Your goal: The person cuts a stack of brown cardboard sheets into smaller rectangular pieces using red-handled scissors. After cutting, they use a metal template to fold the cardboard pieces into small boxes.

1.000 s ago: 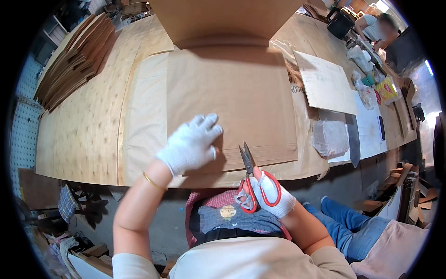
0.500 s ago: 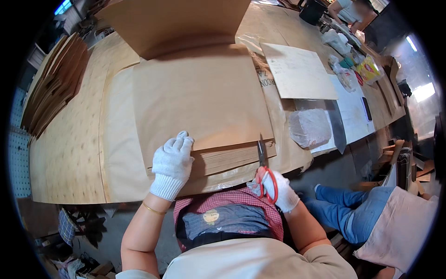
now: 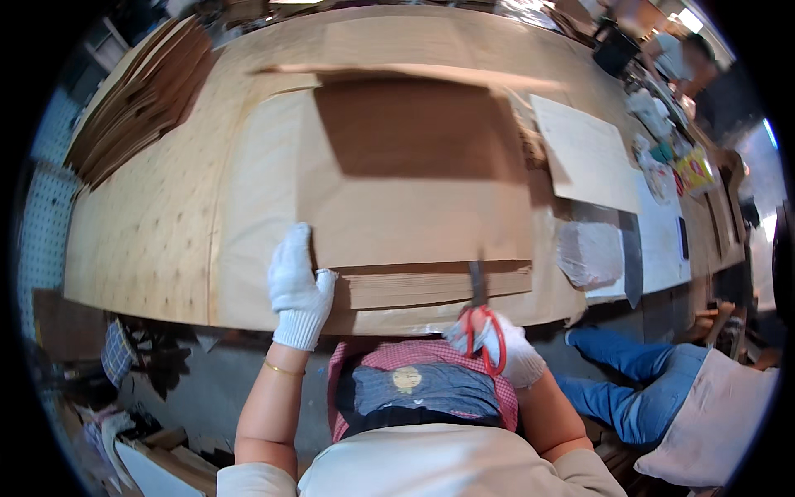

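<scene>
A stack of brown paper sheets (image 3: 431,224) lies in front of me, with the layered edges of several sheets showing along its near side. My left hand (image 3: 298,277), in a white knitted glove, rests at the stack's near left corner, fingers stretched and thumb apart. Gloved too, my right hand (image 3: 509,348) grips scissors (image 3: 482,327) with red handles, whose dark blades point away over the stack's near right edge. Beyond the stack, a brown sheet (image 3: 414,73) appears almost edge-on and blurred. A dark shadow falls across the stack's far half.
A plywood table (image 3: 157,215) bears everything. Tall brown boards (image 3: 141,99) lean at the far left. Right of the stack are a pale board (image 3: 584,153), a plastic-wrapped bundle (image 3: 590,253) and a phone (image 3: 683,238). People are at the far right and near right.
The brown sheet beyond the stack has gone from standing broad-faced to nearly edge-on. My left hand has shifted to the stack's left corner, fingers straighter. The view has shifted; the scissors stay in my right hand.
</scene>
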`<state>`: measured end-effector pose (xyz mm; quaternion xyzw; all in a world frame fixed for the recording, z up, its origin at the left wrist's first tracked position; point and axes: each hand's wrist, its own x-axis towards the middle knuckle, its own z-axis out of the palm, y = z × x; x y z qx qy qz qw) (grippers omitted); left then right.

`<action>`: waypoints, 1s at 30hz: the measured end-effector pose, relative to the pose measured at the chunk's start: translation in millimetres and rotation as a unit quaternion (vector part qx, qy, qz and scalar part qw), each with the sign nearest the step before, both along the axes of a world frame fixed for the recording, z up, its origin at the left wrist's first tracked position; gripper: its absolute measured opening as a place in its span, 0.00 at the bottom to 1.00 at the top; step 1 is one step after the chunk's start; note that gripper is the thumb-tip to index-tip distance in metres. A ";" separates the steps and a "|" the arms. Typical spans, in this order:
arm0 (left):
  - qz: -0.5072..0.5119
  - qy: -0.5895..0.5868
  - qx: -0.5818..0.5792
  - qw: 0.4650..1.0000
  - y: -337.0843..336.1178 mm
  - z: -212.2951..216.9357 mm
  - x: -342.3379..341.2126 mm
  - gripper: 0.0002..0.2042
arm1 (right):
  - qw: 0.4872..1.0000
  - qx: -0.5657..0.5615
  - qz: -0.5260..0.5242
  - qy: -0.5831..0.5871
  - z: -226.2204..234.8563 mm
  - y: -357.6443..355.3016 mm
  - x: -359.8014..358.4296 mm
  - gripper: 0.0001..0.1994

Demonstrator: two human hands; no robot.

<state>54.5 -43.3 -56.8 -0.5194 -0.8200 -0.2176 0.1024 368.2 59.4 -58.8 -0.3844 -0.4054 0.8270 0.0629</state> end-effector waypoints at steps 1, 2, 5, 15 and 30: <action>-0.032 -0.042 0.014 0.998 -8.4 -2.7 -11.8 0.35 | 0.996 0.023 0.082 -0.022 9.7 -5.2 -15.2 0.21; -0.067 -0.045 0.016 0.997 -8.7 -0.4 -15.7 0.32 | 0.993 0.053 0.102 0.015 25.7 -16.5 -33.5 0.23; -0.091 -0.067 0.016 0.993 -8.7 -1.4 -22.0 0.33 | 0.988 -0.079 0.133 0.002 13.5 -34.9 -95.4 0.24; -0.088 0.087 0.071 0.990 -0.4 24.1 -15.0 0.26 | 0.982 -0.118 0.084 -0.118 43.7 -61.1 -162.5 0.17; -0.055 -0.105 0.350 0.929 157.2 183.8 -90.9 0.14 | 0.993 -0.081 0.001 0.085 29.2 -33.8 -22.1 0.31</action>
